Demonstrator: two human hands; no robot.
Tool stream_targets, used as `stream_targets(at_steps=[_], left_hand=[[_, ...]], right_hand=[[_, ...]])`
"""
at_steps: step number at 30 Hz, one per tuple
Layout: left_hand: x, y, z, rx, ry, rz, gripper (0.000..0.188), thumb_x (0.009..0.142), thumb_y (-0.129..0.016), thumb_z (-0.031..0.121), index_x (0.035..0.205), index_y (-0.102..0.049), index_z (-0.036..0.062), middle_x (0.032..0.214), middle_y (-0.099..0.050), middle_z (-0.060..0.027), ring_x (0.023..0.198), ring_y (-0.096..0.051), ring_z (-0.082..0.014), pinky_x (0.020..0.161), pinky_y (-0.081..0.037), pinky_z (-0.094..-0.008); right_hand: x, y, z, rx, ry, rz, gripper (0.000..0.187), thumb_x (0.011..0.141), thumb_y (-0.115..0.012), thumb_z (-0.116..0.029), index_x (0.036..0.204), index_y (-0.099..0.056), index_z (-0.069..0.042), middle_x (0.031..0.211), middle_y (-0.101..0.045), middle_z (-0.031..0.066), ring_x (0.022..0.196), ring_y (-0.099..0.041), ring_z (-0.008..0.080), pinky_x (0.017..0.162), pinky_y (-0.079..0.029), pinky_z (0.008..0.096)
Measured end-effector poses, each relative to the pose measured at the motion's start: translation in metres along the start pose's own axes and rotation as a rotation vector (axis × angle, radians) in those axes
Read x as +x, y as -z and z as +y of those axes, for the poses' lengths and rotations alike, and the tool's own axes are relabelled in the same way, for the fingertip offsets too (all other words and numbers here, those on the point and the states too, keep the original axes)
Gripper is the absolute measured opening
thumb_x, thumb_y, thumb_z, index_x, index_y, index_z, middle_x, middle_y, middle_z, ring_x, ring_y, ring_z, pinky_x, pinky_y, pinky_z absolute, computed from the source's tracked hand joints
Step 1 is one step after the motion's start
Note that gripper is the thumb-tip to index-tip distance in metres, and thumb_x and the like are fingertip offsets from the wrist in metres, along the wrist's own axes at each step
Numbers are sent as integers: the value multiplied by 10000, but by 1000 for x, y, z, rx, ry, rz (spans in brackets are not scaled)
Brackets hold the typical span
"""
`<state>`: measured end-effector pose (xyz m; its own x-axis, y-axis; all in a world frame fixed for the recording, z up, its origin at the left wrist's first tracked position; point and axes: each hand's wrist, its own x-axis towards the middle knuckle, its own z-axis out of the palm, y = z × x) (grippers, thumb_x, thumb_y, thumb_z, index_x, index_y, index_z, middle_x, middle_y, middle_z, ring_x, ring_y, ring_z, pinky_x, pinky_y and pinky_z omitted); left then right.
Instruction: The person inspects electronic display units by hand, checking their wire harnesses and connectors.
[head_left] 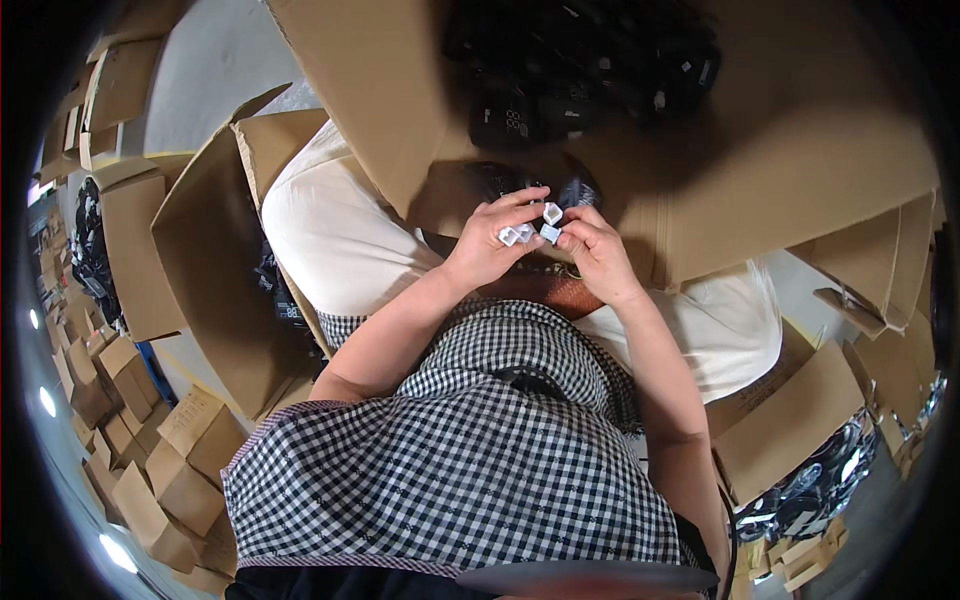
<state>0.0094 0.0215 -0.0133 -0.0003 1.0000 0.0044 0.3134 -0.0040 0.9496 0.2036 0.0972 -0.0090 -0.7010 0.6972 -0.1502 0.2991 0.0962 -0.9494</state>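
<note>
Both my hands meet above my lap, fingers closed around small white pieces with hollow, square-looking ends. Two of these white pieces (515, 235) poke out between the fingers of my left hand (480, 243). Pinched between thumb and fingers of my right hand (603, 262) is another white piece (550, 233), and one more white hollow piece (552, 213) stands just above it, between the hands. Which hand bears that upper one I cannot tell. The pieces' exact kind is too small to make out.
A large open cardboard box (790, 190) lies ahead of me, with dark electronic-looking items (580, 70) in its shadowed part. Another open carton (215, 270) stands at my left. On the right, a carton (800, 425) adjoins shiny dark bagged goods (815, 480). Stacked cartons (180, 470) fill the far left.
</note>
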Motion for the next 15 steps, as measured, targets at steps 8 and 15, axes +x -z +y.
stream_targets(at_steps=[8, 15], left_hand=[[1, 3, -1, -571, 426, -44, 162, 882, -634, 36, 1036, -581, 40, 1095, -661, -76, 807, -605, -66, 663, -496, -195], [-3, 1, 0, 138, 106, -19, 204, 754, -748, 68, 942, -669, 65, 822, -701, -46, 693, -616, -140, 650, -472, -291]], right_hand=[[-5, -15, 15, 626, -167, -31, 209, 967, -526, -152, 985, -604, 41, 1048, -600, 45, 887, -588, 158, 785, -483, 295], [-18, -1, -18, 26, -352, 120, 281, 919, -567, -269, 857, -635, -4, 653, -596, 43, 573, -554, 102, 540, -427, 289]])
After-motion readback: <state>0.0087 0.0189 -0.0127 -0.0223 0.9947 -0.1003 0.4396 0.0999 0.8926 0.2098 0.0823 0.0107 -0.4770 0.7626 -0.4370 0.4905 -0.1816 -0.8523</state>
